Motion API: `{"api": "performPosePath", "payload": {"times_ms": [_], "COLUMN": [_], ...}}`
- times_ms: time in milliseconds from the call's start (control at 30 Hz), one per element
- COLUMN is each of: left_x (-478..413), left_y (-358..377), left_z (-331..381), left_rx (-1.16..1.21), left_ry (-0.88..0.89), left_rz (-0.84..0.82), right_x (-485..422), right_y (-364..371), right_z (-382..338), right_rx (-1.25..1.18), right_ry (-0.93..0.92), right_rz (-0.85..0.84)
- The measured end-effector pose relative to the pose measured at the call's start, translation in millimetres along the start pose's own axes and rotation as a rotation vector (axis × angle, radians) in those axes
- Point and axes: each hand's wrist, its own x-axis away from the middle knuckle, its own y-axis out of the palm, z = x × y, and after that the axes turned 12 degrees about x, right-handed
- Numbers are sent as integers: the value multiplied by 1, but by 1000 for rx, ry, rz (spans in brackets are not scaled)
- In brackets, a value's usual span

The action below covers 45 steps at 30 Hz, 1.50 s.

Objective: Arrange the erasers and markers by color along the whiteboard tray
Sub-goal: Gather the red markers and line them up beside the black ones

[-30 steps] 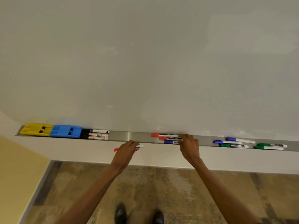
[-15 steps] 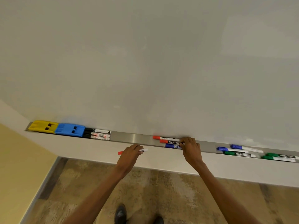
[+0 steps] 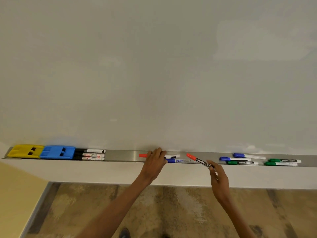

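From the head camera, the left hand (image 3: 154,161) lies over a red-capped marker (image 3: 143,155) in the whiteboard tray (image 3: 123,156), fingers closed around its barrel; only the cap and the white tail end show. The right hand (image 3: 218,177), at about 4 o'clock from the left, pinches a second red marker (image 3: 197,159) by its rear end, the cap pointing toward 10 o'clock and lifted clear of the tray.

The likeliest slip, as I judge it, is that tail-end pinch: the long free barrel could swing and drop to the floor, or knock the blue-capped marker (image 3: 180,160) lying just below the left hand's fingers. Sliding the left marker could also drag that blue one along and mix the colours.

The markers are slim white barrels with coloured caps. At 9 o'clock, at the tray's far end, sit a yellow eraser (image 3: 24,151) and a blue eraser (image 3: 57,152), touching, then three black markers (image 3: 90,154) stacked side by side. At 3 o'clock lie two more blue markers (image 3: 240,157) and three green markers (image 3: 274,162), not yet fully separated.
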Motion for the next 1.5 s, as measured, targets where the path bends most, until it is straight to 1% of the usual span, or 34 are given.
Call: {"api": "performPosePath", "payload": {"times_ms": [67,167,433,633,733,800,900,1100,1200,1267,1500], "left_x": [-9,-18,-22,-11,-3,7,30,94,121,173,214], "left_y": [7,14,14,6,-5,-16,-36,-84,-97,-115,-122], "left_z": [1,0,-18,-29,-36,-47,-75,-144,-161,-198,-214], "left_rx": [10,2,65,104,149,154,179,160,163,159,147], "left_ry": [-36,-33,-42,-56,-57,-86,-143,-341,-394,-512,-542], "left_rz": [-28,-44,-74,-14,59,96,179,285,315,342,306], "right_x": [11,23,30,23,15,9,4,3,2,17,4], "right_y": [-8,-14,-10,1,13,27,54,124,151,202,230], "right_z": [10,22,26,13,3,-8,-31,-98,-117,-150,-158], "right_rx": [-22,-44,-91,-97,-113,-108,-95,53,95,127,284], "right_ry": [52,118,198,204,196,178,103,-131,-129,-181,-180], "right_rz": [-1,3,-19,-43,-70,-55,-30,-93,-112,-211,-251]}}
